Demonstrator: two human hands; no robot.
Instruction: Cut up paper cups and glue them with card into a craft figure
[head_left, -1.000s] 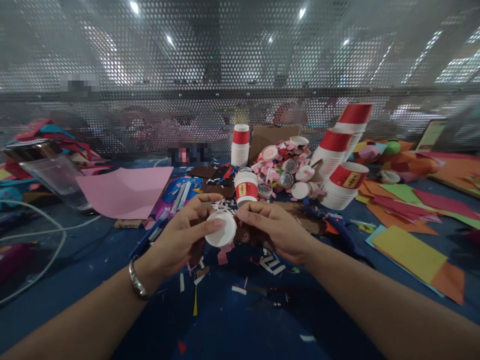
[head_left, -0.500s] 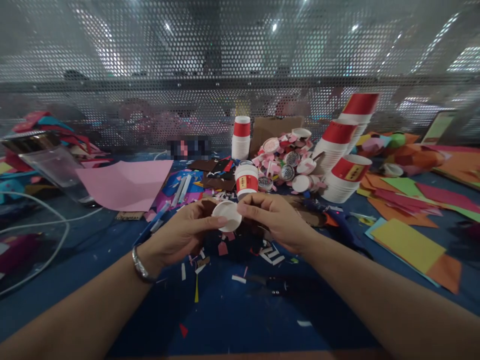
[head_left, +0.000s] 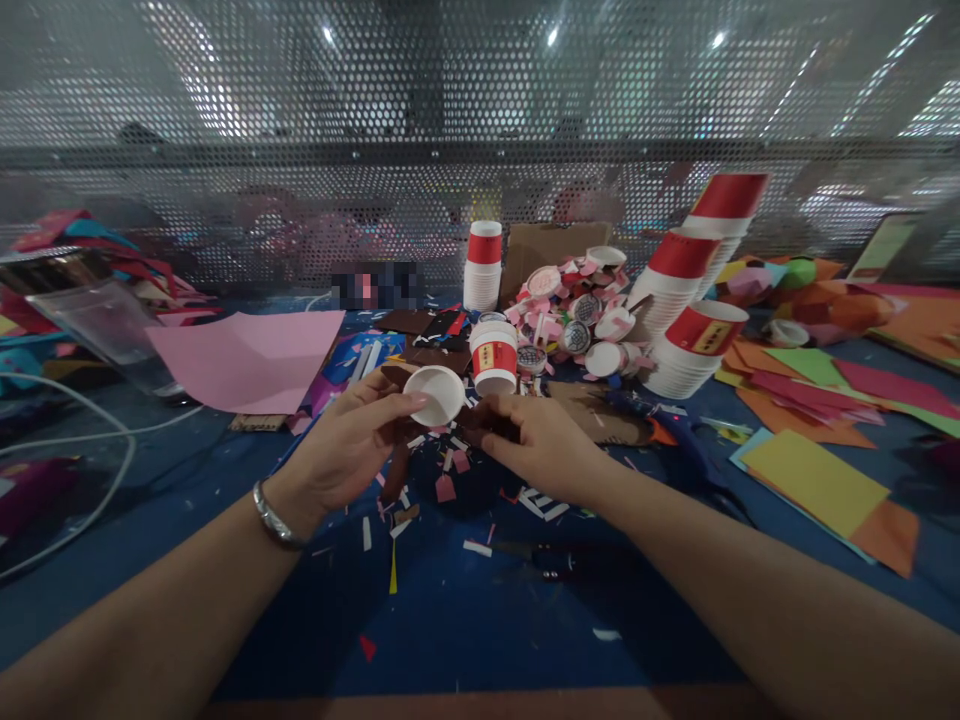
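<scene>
A shallow white cup (head_left: 439, 398) is hanging above the blue table (head_left: 450, 640) between the two hands, its hollow side facing the wearer, its near-left edge being pinched by the thumb and fingers of the left hand (head_left: 341, 440). The right hand (head_left: 551, 445) is hovering to the right of that pinch, apart from the cup; its fingers are curling loosely and the thumb is standing off from the forefinger, though I cannot tell whether the hidden fingertips are gripping anything. Just beyond the right fingers, a red-and-white cup (head_left: 494, 352) is sitting, and farther behind it a cup stack (head_left: 482, 265) is standing. Beyond and right of those fingers, a heap of cut cup bases (head_left: 577, 315) is piling up beside a leaning group of stacked cups (head_left: 686, 350). Below the fingers, paper scraps (head_left: 445, 488) are littering the surface, with dark scissors (head_left: 551, 562) lying nearer the wearer. Left of the left fingers, a pink sheet (head_left: 247, 365) is curving upward.
</scene>
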